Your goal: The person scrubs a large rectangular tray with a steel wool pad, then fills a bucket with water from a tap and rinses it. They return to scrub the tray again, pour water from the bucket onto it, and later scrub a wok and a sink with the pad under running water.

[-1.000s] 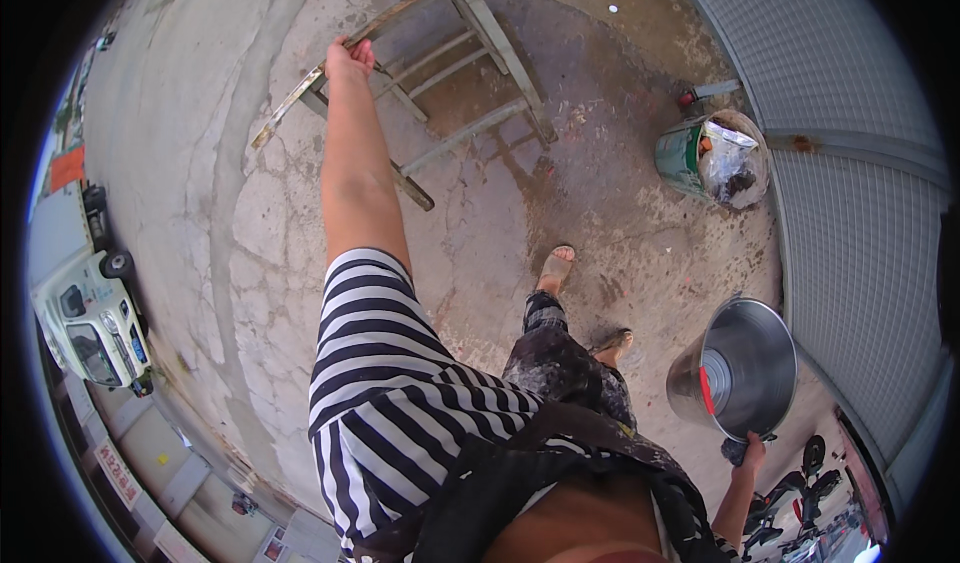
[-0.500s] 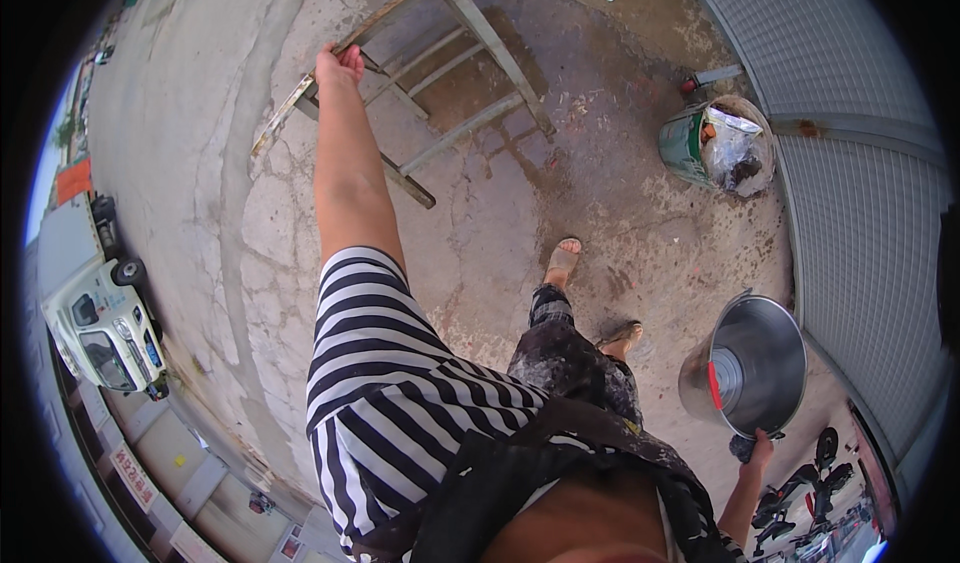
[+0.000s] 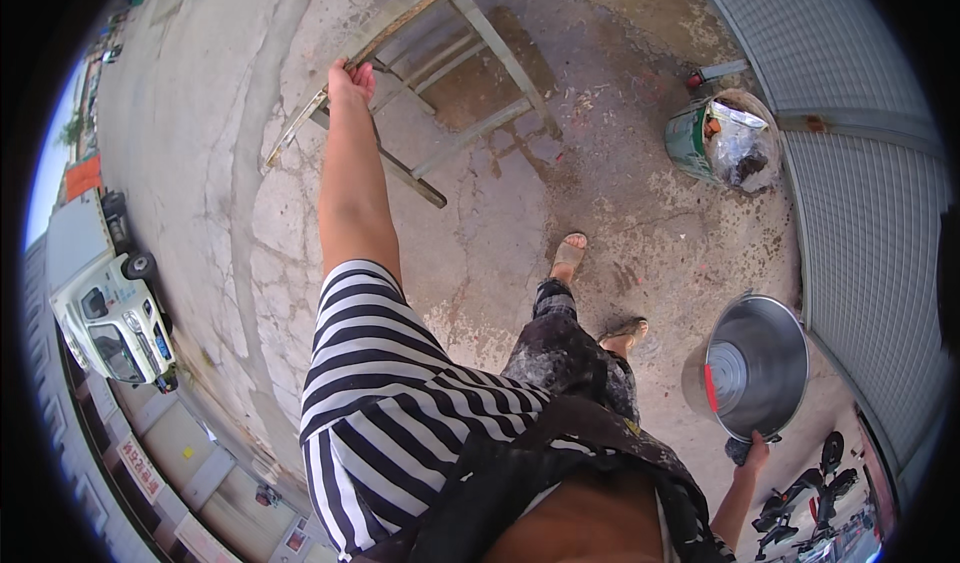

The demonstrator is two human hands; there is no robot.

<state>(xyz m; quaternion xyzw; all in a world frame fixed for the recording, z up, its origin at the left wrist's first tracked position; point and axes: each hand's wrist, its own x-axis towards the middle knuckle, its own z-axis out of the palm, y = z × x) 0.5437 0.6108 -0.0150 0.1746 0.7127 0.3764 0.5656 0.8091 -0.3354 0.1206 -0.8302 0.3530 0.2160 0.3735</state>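
My left arm stretches far forward, and my left hand (image 3: pixel 352 81) is closed round the edge of a worn metal frame stand (image 3: pixel 500 48) with several legs and crossbars. The stand is tilted over the wet concrete. Down at my right side, my right hand (image 3: pixel 758 452) grips the rim of a large metal bucket (image 3: pixel 778 368). The bucket's mouth is turned toward me, its inside looks bare, and a red strip (image 3: pixel 711 388) shows at its side. A dark lump (image 3: pixel 738 451), perhaps a rag, sits beside my right fingers; what it is stays unclear.
A green bucket (image 3: pixel 686 145) filled with rubbish stands by the grey metal shutter (image 3: pixel 850 63) on the right. Parked motorbikes (image 3: pixel 800 498) are at the lower right. Across the pavement on the left is a white truck (image 3: pixel 110 313). Wet patches mark the cracked ground.
The stand and my left hand have shifted slightly right and nearer in the picture, and more of the stand's upper edge shows. My right hand keeps hold of the metal bucket.
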